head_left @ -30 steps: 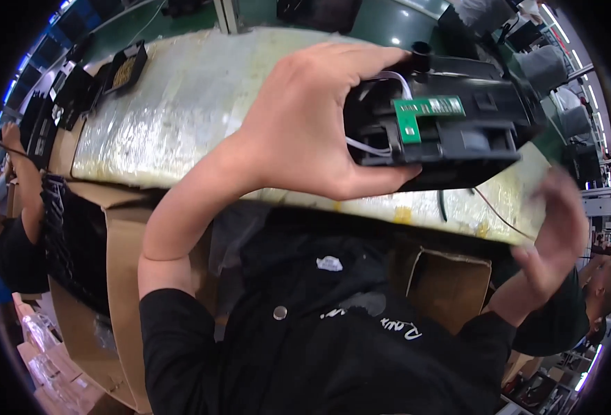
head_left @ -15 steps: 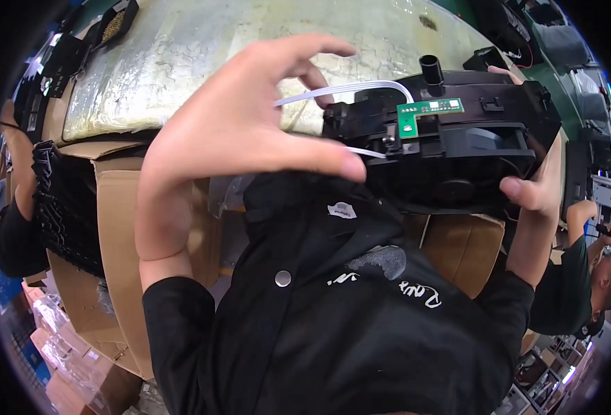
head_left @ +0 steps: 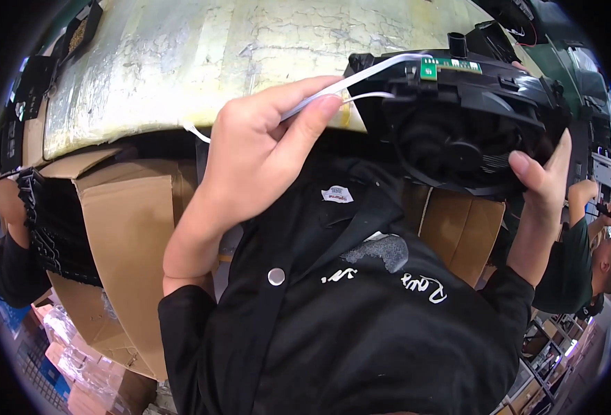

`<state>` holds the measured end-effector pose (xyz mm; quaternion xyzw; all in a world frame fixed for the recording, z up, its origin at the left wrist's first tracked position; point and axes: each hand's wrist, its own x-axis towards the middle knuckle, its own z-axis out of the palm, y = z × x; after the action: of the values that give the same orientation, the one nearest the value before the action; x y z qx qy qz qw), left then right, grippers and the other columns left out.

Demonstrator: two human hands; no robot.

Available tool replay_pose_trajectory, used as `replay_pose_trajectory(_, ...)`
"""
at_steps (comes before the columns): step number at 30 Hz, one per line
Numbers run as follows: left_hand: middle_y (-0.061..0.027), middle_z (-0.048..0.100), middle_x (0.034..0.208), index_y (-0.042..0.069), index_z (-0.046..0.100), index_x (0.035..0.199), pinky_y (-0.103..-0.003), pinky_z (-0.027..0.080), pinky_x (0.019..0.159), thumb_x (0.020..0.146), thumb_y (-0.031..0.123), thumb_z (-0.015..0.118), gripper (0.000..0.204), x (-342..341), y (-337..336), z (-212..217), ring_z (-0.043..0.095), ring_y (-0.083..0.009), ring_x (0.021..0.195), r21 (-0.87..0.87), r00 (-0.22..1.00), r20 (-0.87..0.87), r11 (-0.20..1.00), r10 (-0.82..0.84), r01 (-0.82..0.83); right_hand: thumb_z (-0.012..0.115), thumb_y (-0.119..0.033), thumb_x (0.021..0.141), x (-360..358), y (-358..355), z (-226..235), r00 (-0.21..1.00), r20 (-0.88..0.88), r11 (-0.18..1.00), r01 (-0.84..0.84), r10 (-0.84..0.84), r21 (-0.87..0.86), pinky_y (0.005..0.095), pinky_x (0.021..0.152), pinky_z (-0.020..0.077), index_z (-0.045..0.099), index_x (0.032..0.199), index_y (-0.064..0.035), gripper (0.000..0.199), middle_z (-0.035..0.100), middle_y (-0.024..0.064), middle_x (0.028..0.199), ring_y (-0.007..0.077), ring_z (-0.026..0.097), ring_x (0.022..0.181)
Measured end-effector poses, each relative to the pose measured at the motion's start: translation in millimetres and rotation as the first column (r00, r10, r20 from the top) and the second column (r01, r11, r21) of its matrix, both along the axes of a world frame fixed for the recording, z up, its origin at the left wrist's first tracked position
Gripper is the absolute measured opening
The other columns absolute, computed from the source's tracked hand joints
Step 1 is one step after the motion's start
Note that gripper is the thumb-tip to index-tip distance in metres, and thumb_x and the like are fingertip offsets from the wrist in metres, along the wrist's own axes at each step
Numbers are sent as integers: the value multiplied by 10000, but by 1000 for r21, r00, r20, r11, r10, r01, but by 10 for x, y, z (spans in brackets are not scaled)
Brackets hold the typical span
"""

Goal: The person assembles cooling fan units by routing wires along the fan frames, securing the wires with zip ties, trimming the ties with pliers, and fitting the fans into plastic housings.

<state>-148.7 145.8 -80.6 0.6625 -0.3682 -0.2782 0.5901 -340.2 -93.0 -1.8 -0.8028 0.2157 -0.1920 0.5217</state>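
The left hand (head_left: 269, 142) pinches the white cable (head_left: 377, 68) between thumb and fingers; the right hand (head_left: 544, 178) curls around the right end of the black fan unit (head_left: 462, 153). This unit, bearing a green board (head_left: 428, 70), is at the near right edge of the table (head_left: 181, 62).

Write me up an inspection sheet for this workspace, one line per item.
Surface: table, film-wrapped, wrinkled and yellowish.
Job's things: black unit with a fan facing the wearer and a green board on top.
Clutter: tray of small parts, upper left; cartons by the near edge.
Hands: left hand pinches cable; right hand grips the unit's right end.
Cables: white cables run from the unit to the left hand.
Surroundings: a person at right; another's arm at left.
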Motion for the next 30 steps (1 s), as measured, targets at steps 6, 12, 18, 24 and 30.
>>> replay_pose_trajectory(6, -150, 688, 815, -39, 660, 1145, -288, 487, 660, 959, 58, 565, 230, -91, -142, -216, 633, -166, 698, -142, 856, 408, 948, 317, -283, 794, -187, 690, 225, 19, -363, 975, -93, 815, 220, -202, 536, 320, 836, 543, 586, 1136, 49, 545, 676, 125, 1035, 178, 666, 908)
replay_pose_trajectory(12, -135, 683, 1055, -95, 553, 1273, -254, 469, 829, 1008, 88, 473, 331, 221, -339, -333, 589, -110, 915, -48, 898, 252, 932, 360, -360, 768, -173, 787, 922, 130, -722, 978, -93, 475, 172, -185, 863, 316, 782, 580, 646, 1044, 66, 372, 703, 110, 968, 178, 694, 825)
replay_pose_trajectory(18, -23, 613, 824, -65, 581, 1267, -201, 410, 612, 985, 64, 515, 317, 585, -387, -341, 469, -37, 705, 93, 883, 333, 920, 331, -380, 768, -329, 827, 1020, -135, -693, 994, -107, 934, 72, -36, 350, 357, 911, 511, 503, 1274, 98, 672, 625, 204, 1170, 212, 603, 1112)
replay_pose_trajectory(24, 27, 559, 787, -56, 598, 1255, -170, 359, 588, 963, 18, 543, 306, 496, -426, -352, 430, -18, 684, 26, 890, 268, 921, 369, -390, 695, -216, 842, 308, -1843, -544, 885, -204, 547, 68, -420, -834, 368, 777, 515, 723, 982, -74, 202, 687, 125, 967, 289, 655, 880)
replay_pose_trajectory(30, 47, 521, 731, -45, 597, 1265, -166, 323, 555, 968, 27, 540, 311, 501, -450, -286, 416, -7, 646, 81, 910, 185, 918, 370, -389, 685, -177, 849, 266, -2013, -683, 836, -376, 690, 6, -401, -724, 357, 763, 511, 710, 936, -45, 160, 679, 120, 927, 283, 656, 855)
